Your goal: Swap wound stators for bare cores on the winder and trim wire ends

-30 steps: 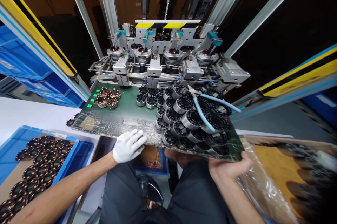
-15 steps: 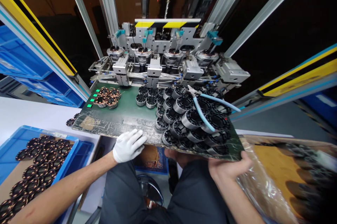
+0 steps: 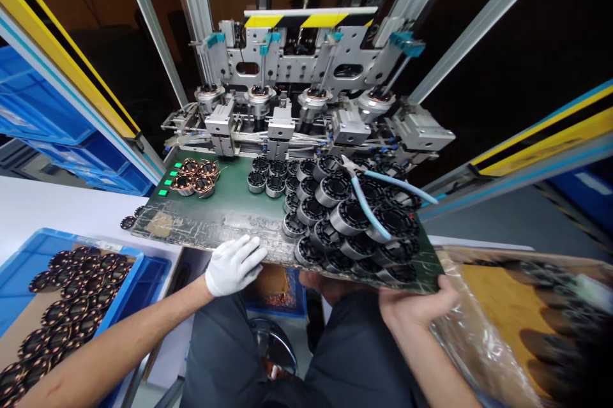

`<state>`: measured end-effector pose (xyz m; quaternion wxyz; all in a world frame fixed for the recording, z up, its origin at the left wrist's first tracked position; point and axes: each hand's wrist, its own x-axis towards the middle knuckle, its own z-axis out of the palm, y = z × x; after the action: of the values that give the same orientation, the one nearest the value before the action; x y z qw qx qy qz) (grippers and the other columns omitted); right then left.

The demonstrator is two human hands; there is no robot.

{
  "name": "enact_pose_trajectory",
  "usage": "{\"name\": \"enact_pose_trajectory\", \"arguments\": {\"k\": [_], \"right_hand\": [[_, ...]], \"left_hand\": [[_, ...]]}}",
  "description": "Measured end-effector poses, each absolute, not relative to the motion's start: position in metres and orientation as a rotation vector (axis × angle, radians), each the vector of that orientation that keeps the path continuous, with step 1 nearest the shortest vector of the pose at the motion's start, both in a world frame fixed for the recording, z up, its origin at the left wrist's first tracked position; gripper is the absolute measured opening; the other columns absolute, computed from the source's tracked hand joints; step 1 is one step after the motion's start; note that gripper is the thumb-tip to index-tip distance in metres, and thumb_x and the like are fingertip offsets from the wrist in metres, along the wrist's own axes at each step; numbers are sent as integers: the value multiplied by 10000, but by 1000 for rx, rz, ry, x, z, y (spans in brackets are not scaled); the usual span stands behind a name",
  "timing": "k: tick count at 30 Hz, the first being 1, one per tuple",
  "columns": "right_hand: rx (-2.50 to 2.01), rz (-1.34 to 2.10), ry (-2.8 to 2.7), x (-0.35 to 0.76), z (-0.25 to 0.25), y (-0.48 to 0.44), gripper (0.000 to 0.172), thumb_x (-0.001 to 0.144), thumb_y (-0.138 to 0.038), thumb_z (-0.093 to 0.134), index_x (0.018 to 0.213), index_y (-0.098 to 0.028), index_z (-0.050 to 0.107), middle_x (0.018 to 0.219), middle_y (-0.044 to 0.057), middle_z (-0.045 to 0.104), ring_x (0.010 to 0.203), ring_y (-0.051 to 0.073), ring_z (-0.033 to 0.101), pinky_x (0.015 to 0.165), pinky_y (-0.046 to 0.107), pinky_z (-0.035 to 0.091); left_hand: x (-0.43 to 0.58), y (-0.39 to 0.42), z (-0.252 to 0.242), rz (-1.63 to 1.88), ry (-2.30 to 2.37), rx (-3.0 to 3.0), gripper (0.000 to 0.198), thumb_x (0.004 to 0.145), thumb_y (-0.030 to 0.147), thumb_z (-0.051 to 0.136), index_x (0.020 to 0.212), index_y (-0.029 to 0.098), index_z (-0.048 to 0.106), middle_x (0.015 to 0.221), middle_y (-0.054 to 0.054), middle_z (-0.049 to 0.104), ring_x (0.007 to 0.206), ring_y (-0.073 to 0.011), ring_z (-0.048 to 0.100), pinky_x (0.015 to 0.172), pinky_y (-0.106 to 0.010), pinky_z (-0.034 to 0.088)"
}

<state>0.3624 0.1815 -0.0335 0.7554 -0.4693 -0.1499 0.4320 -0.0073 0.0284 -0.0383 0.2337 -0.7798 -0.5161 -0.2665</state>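
Observation:
My left hand [image 3: 236,265], in a white glove, lies flat with its fingers stretched over the front edge of the green worktop [image 3: 230,213]. My right hand [image 3: 416,306] is bare and touches the worktop's front right corner; most of its fingers are hidden under the edge. Between the hands, stacked black-and-silver stator cores [image 3: 352,216] cover the right side. Light-blue-handled nippers [image 3: 366,197] lie across the top of the stack. Several copper-wound stators [image 3: 194,177] sit together at the back left of the worktop, beside small green squares.
Behind the worktop stands a winding machine [image 3: 282,124] with a row of stator holders and a striped plate [image 3: 311,20]. A blue crate [image 3: 136,267] of wound stators is at left. A plastic-lined box [image 3: 498,325] with blurred parts stands at right. Yellow-black posts flank both sides.
The machine's striped plate has risen, and its teal-tipped rods now stand higher above the stator holders. Both my hands and the parts on the worktop have stayed in place.

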Motion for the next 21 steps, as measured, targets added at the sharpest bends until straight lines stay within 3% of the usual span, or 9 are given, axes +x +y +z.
{"name": "enact_pose_trajectory", "arguments": {"k": [21], "right_hand": [[-1020, 953, -299, 360, -30, 180, 456, 779, -589, 593, 1032, -236, 731, 1175, 19, 797, 1159, 302, 749, 935, 478, 681]], "left_hand": [[-7, 28, -38, -694, -1423, -2138, 333, 1061, 375, 751, 1381, 295, 799, 1338, -86, 832, 1242, -287, 782, 996, -390, 610]]}}
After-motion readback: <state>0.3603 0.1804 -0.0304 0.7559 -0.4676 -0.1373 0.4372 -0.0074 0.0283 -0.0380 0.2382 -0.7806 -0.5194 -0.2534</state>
